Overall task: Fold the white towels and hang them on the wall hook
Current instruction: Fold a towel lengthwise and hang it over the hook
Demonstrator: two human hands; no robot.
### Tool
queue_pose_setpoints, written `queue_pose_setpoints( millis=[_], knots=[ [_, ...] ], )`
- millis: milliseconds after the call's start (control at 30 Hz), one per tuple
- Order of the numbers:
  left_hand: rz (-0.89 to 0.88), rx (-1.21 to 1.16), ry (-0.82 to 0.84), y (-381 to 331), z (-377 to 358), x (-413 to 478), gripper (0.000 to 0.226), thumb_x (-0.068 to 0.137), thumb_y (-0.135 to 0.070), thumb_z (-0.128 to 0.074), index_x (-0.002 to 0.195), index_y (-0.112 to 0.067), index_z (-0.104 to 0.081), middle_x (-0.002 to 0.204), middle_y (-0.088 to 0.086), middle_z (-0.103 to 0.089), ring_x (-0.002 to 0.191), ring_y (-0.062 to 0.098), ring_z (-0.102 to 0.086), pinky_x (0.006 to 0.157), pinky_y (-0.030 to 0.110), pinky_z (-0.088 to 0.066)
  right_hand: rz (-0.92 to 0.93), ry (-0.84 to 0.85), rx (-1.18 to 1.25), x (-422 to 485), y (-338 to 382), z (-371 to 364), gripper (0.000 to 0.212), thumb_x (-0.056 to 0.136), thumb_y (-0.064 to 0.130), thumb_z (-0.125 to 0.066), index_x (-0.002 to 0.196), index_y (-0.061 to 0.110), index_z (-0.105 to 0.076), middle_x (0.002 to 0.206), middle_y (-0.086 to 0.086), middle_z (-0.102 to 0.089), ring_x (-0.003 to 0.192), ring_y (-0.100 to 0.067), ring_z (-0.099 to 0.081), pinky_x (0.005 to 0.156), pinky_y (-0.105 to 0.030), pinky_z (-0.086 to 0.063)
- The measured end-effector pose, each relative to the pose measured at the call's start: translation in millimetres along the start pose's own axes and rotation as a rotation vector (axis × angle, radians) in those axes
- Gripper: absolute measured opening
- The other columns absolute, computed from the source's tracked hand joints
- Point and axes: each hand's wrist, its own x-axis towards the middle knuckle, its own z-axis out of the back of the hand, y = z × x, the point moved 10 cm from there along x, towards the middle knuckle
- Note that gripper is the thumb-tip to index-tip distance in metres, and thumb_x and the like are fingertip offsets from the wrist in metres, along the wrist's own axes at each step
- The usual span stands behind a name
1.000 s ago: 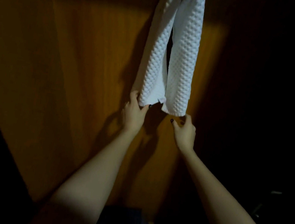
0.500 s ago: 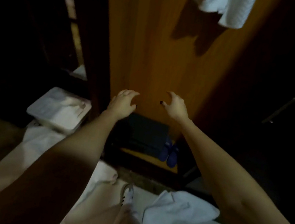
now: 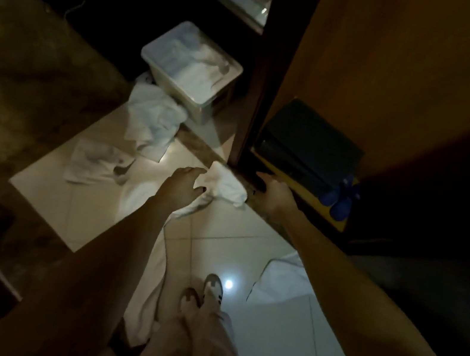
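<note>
A white towel is seen crumpled on the floor tiles at mid-frame, trailing toward the lower centre. The left hand is curled at its bunched end; whether cloth is pinched in that grip cannot be told. The right hand is spread just beside it, empty. Light, limp cloth is expected; two corners should be taken.

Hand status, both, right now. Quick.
Left hand: fingers curled at the white towel; whether the grip has closed cannot be told.
Right hand: open, holding nothing.
</note>
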Motion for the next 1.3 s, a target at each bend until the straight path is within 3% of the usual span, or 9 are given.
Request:
queue_pose_setpoints(
  millis=[233, 367, 533, 667, 867, 967, 1067, 1167, 1300],
  knots=[
    [0.080, 0.029, 0.029, 131, -127, 84, 0.043, 0.096, -0.028, -0.052, 0.135, -0.009, -0.049, 0.134, 0.011, -0.054, 0.124, 0.028, -0.046, 0.103, 0.033, -0.032, 0.017, 0.070, -0.021, 140, -49, -153, 0.050, 0.097, 0.029, -0.055, 0.142, 0.012, -0.045, 0.143, -0.014, -0.049, 0.128, -0.030, -0.049, 0.106, -0.037, -0.039],
    [-0.075, 0.148, 0.056, 172, -214, 158, 0.039, 0.097, -0.028, -0.047, 0.133, -0.014, -0.052, 0.134, 0.008, -0.055, 0.122, 0.025, -0.048, 0.102, 0.035, -0.037, -0.029, 0.058, -0.002, 223, -103, -242, 0.049, 0.096, 0.024, -0.056, 0.143, 0.015, -0.045, 0.141, -0.015, -0.050, 0.126, -0.031, -0.050, 0.106, -0.037, -0.040],
    [-0.194, 0.197, 0.022, 223, -306, 248, 0.037, 0.096, -0.024, -0.050, 0.131, -0.014, -0.053, 0.133, 0.008, -0.055, 0.121, 0.025, -0.049, 0.097, 0.036, -0.041, -0.032, 0.064, 0.062, 303, -164, -350, 0.046, 0.096, 0.016, -0.057, 0.140, 0.006, -0.047, 0.137, -0.019, -0.052, 0.125, -0.032, -0.050, 0.108, -0.035, -0.036],
    [-0.279, 0.264, 0.026, 265, -367, 324, 0.042, 0.095, -0.025, -0.054, 0.136, -0.014, -0.049, 0.142, 0.008, -0.048, 0.131, 0.025, -0.041, 0.106, 0.037, -0.037, 0.031, -0.022, 0.044, 368, -201, -408, 0.045, 0.095, 0.014, -0.058, 0.139, 0.007, -0.051, 0.140, -0.014, -0.053, 0.130, -0.028, -0.046, 0.112, -0.031, -0.030],
    [-0.420, 0.355, 0.060, 288, -448, 406, 0.052, 0.089, -0.032, -0.064, 0.137, -0.018, -0.048, 0.145, 0.004, -0.045, 0.134, 0.023, -0.037, 0.110, 0.036, -0.029, 0.093, -0.040, -0.224, 442, -252, -483, 0.051, 0.095, 0.038, -0.053, 0.144, 0.026, -0.043, 0.147, -0.004, -0.043, 0.134, -0.024, -0.037, 0.112, -0.033, -0.025],
    [-0.423, 0.383, 0.052, 300, -470, 421, 0.039, 0.088, -0.031, -0.065, 0.122, -0.014, -0.059, 0.127, 0.009, -0.057, 0.120, 0.024, -0.046, 0.101, 0.034, -0.036, 0.096, -0.136, -0.247, 446, -265, -499, 0.038, 0.095, 0.031, -0.053, 0.131, 0.025, -0.057, 0.141, -0.006, -0.047, 0.127, -0.026, -0.042, 0.105, -0.035, -0.028],
    [-0.452, 0.488, 0.089, 301, -477, 415, 0.027, 0.093, -0.030, -0.058, 0.110, -0.009, -0.061, 0.111, 0.011, -0.060, 0.105, 0.025, -0.051, 0.092, 0.035, -0.042, 0.143, -0.176, -0.327, 438, -259, -500, 0.025, 0.096, 0.020, -0.048, 0.115, 0.018, -0.063, 0.122, -0.006, -0.057, 0.115, -0.026, -0.049, 0.096, -0.037, -0.032],
    [-0.405, 0.428, 0.114, 296, -461, 402, 0.024, 0.096, -0.025, -0.054, 0.105, -0.004, -0.061, 0.105, 0.014, -0.061, 0.098, 0.026, -0.057, 0.088, 0.036, -0.045, 0.059, -0.209, -0.001, 424, -257, -475, 0.016, 0.097, 0.007, -0.045, 0.097, 0.002, -0.060, 0.096, -0.015, -0.063, 0.093, -0.030, -0.058, 0.081, -0.039, -0.041],
    [-0.255, 0.117, 0.098, 281, -410, 369, 0.038, 0.087, -0.026, -0.066, 0.121, -0.011, -0.056, 0.116, 0.012, -0.057, 0.106, 0.026, -0.053, 0.086, 0.031, -0.043, -0.072, -0.242, 0.413, 384, -237, -406, 0.011, 0.101, 0.013, -0.046, 0.099, 0.006, -0.053, 0.079, -0.005, -0.054, 0.074, -0.019, -0.051, 0.064, -0.027, -0.034]
  ],
)
